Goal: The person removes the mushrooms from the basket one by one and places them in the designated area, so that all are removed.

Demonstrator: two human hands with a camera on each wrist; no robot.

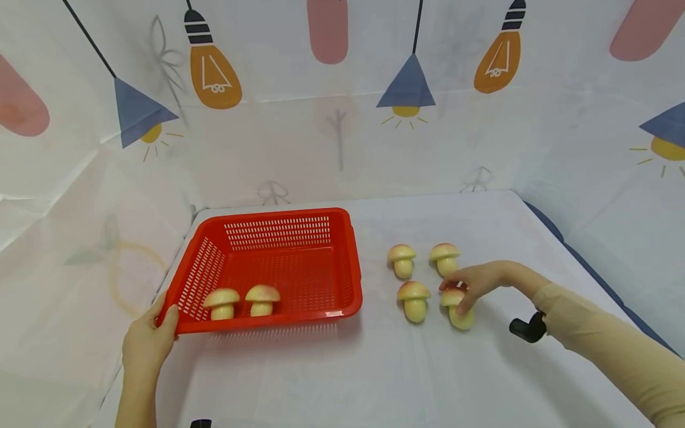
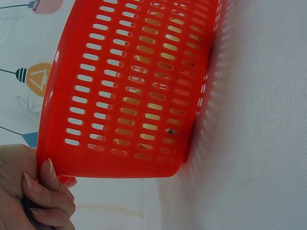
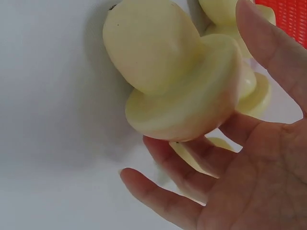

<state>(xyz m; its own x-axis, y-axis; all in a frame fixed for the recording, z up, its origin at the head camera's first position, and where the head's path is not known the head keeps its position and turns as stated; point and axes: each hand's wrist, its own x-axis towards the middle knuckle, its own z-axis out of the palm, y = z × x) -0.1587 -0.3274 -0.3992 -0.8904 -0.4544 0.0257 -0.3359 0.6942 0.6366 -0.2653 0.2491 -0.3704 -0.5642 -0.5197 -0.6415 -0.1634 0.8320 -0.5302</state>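
Note:
My left hand point(image 1: 148, 339) grips the near left corner of a red plastic basket point(image 1: 350, 261), the rim between thumb and fingers. In the left wrist view, curled fingers show at the rim of the slotted basket wall point(image 2: 129, 165). Two toy mushrooms point(image 1: 262, 299) with pale stems stand inside along the near wall. On the right, my right hand point(image 1: 478, 282) reaches over another toy mushroom point(image 1: 461, 319). The right wrist view shows fingertips against this mushroom's cap point(image 3: 192, 110), while the thumb point(image 3: 271, 48) stands apart from it.
Left of my right hand lie more toy mushrooms: a near one point(image 1: 414, 302), a far one point(image 1: 401, 260), and one just beyond the hand point(image 1: 445, 258). A white cloth covers the table point(image 1: 321, 380). Printed white curtains point(image 1: 278, 137) hang behind and at both sides.

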